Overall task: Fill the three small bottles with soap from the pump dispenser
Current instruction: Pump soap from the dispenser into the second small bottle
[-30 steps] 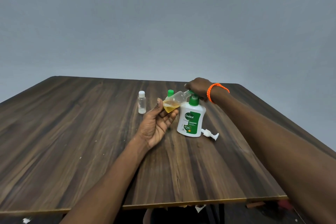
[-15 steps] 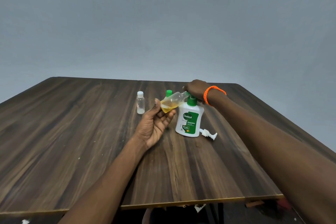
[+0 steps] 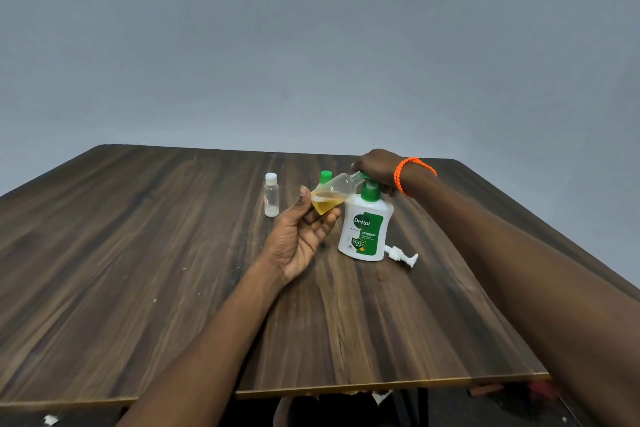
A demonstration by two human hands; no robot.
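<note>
Head view is showing your left hand pinching a tilted small bottle, part filled with yellow soap, its mouth at the green pump of the dispenser; your right hand is curling over that pump; two other bottles, white-capped and green-capped, are standing behind on the table.

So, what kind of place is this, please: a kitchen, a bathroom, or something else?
Probably a plain indoor room used for recording, not a kitchen or bathroom. Only a dark wooden table before a bare grey wall shows, with the soap dispenser on the table. No sink is visible.
</note>
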